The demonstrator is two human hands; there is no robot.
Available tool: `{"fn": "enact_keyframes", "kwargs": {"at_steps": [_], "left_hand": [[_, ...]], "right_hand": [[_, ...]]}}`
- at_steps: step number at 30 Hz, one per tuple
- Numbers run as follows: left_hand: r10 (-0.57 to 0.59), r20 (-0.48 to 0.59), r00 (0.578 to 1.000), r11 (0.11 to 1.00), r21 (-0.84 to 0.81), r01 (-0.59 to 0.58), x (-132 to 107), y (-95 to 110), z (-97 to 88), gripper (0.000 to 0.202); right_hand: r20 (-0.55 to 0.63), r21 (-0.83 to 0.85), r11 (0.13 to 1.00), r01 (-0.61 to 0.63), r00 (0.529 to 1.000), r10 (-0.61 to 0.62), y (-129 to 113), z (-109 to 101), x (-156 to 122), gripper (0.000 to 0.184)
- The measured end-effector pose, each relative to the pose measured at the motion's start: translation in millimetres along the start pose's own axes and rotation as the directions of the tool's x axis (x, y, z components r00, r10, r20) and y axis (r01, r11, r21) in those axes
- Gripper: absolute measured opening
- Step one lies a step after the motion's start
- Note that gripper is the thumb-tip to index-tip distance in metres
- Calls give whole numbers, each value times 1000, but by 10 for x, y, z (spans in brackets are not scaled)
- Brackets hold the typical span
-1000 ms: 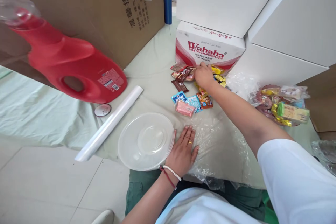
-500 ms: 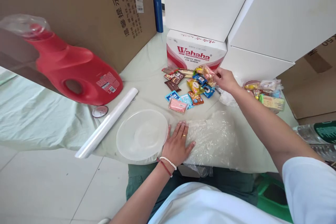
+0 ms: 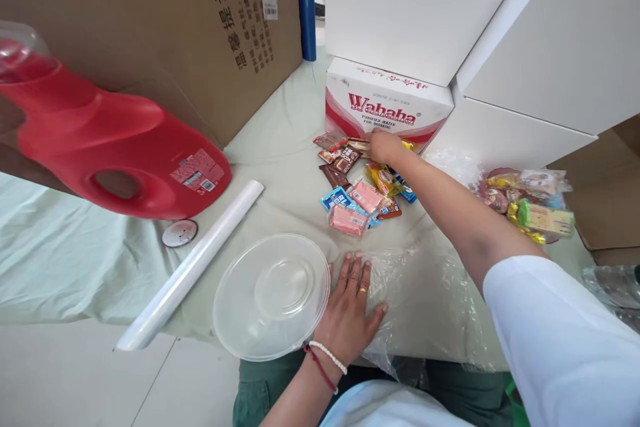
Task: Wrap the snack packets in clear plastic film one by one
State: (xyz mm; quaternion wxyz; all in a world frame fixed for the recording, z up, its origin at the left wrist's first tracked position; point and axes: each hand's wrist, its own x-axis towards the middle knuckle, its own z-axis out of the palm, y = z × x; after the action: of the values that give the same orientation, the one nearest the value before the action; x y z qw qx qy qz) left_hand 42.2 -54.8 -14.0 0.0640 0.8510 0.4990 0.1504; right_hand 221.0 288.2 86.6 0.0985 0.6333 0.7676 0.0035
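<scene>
My left hand (image 3: 349, 313) lies flat, fingers spread, on clear crinkled plastic (image 3: 430, 300) at the table's front. Just left of it, touching or nearly so, is a round translucent plastic lid (image 3: 235, 310). My right hand (image 3: 386, 147) reaches to the back of a pile of wrapped snacks, in front of the Wahaba-style red and white water box (image 3: 387, 103). Its fingers are curled by a pale wrapped bar (image 3: 358, 145); their tips are hidden. Nearer me lie two pink packets (image 3: 349, 221), a brown cocoa packet (image 3: 346, 160), a yellow packet (image 3: 381, 177) and a blue packet (image 3: 335, 199).
A clear roll of film (image 3: 193, 267) and a round badge-like disc (image 3: 179, 233) lie left, beside a red jug (image 3: 125, 160). Behind stand a brown carton (image 3: 165, 33) and white boxes (image 3: 420, 7). More snacks (image 3: 545, 217) sit in a dish at right.
My right hand has let go of a pink packet, which now lies beside the other, and moved left to the back of the pile. The left hand stays flat. The view has shifted.
</scene>
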Motion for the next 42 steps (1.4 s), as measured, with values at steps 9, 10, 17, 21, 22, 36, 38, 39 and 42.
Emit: {"fn": "enact_keyframes", "kwargs": {"at_steps": [9, 10, 17, 21, 22, 36, 38, 39, 42], "left_hand": [[6, 39, 999, 1000, -29, -5, -1, -13, -60, 72], [7, 40, 999, 1000, -30, -5, 0, -13, -63, 71], [3, 49, 999, 1000, -12, -2, 16, 1, -82, 70], [4, 72, 997, 1000, -18, -3, 20, -7, -95, 74], [4, 81, 997, 1000, -23, -2, 21, -11, -95, 76], [-28, 147, 989, 999, 33, 23, 57, 15, -57, 110], [-24, 165, 986, 999, 46, 17, 66, 24, -69, 109], [-29, 176, 984, 998, 52, 21, 72, 30, -76, 106], [-79, 198, 977, 996, 66, 67, 91, 56, -83, 91]], "right_hand": [[269, -151, 987, 57, 963, -15, -81, -34, 580, 68], [263, -153, 986, 67, 964, -25, -88, -46, 591, 69], [294, -56, 994, 90, 953, -70, -162, 52, 495, 62], [41, 26, 999, -22, 999, 21, -117, 42, 272, 82], [-26, 25, 999, -23, 999, 24, -105, -12, 190, 80], [156, 456, 884, 99, 970, -189, 389, -219, -2552, 57], [228, 447, 885, 130, 940, -253, 322, 40, -2887, 49], [243, 419, 895, 150, 932, -270, 290, 161, -3014, 47], [262, 284, 947, 152, 938, -229, 254, 458, -3294, 51]]}}
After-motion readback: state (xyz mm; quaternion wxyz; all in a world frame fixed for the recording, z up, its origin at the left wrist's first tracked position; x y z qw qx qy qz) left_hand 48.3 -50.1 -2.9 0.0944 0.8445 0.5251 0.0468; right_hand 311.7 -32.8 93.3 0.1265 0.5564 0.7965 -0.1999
